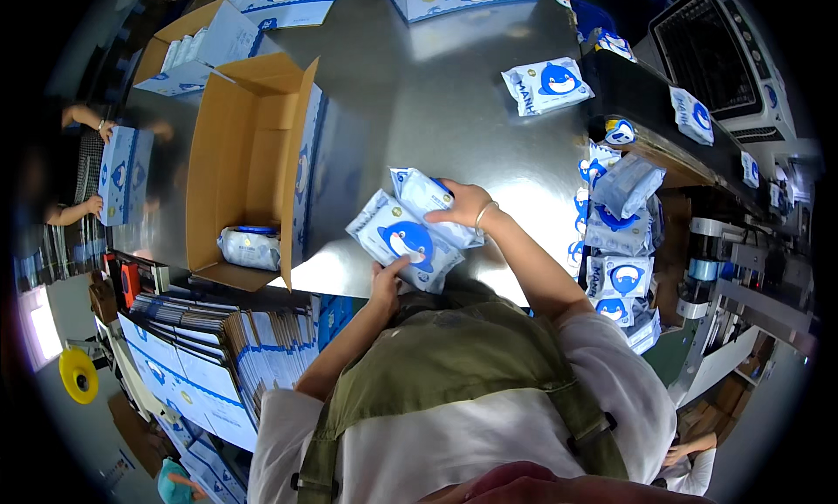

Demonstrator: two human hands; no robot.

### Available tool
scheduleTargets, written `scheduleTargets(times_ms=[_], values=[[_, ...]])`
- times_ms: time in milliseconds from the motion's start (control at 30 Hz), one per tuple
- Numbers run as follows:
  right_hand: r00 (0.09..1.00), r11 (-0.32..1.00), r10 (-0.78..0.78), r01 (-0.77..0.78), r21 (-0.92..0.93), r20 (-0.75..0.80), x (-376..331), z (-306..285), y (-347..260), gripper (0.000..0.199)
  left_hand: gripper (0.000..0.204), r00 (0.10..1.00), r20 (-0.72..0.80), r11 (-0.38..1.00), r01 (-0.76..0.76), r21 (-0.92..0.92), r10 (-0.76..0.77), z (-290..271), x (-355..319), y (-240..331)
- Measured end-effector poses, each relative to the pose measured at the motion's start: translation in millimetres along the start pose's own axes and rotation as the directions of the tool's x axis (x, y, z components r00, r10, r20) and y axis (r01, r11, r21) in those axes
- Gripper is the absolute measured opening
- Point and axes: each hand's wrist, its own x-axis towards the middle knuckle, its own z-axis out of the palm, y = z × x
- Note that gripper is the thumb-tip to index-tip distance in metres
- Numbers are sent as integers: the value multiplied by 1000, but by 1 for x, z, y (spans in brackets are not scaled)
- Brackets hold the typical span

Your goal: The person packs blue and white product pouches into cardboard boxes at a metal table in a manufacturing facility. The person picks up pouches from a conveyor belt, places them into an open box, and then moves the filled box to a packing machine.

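Note:
My left hand pinches the lower edge of a white-and-blue pack of wet wipes with a whale picture, held over the table's near edge. Behind and overlapping it is a second wipes pack, which my right hand grips near its upper right side. To the left stands an open cardboard carton, its flaps folded outward. One wipes pack lies inside at the carton's near end. Another pack lies face up on the metal table, farther away and to the right.
Several wipes packs are heaped at the right, beside a dark conveyor carrying more packs. Folded cartons are stacked at the near left. An open carton holding packs stands at the far left. Another person's hands hold a box.

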Motion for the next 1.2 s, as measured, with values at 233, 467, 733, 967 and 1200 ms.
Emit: scheduleTargets(times_ms=[233,467,733,967,1200], values=[[968,977,-205,212,37,-142,28,-55,39,67,56,562,-108,413,-452,791,820,-18,17,-10],[548,560,-72,-669,-488,-833,-28,-319,175,86,85,814,-187,802,-451,392,549,-9,41,-15],[655,654,-241,-436,-618,-717,19,-343,175,71,66,944,-56,896,-290,335,326,-17,35,15],[802,771,-225,-201,-604,-553,51,-268,135,73,73,993,-15,916,-103,388,118,-7,23,38],[630,717,-471,-135,-684,-618,-33,-90,105,87,68,996,36,947,-87,309,80,-2,26,41]])
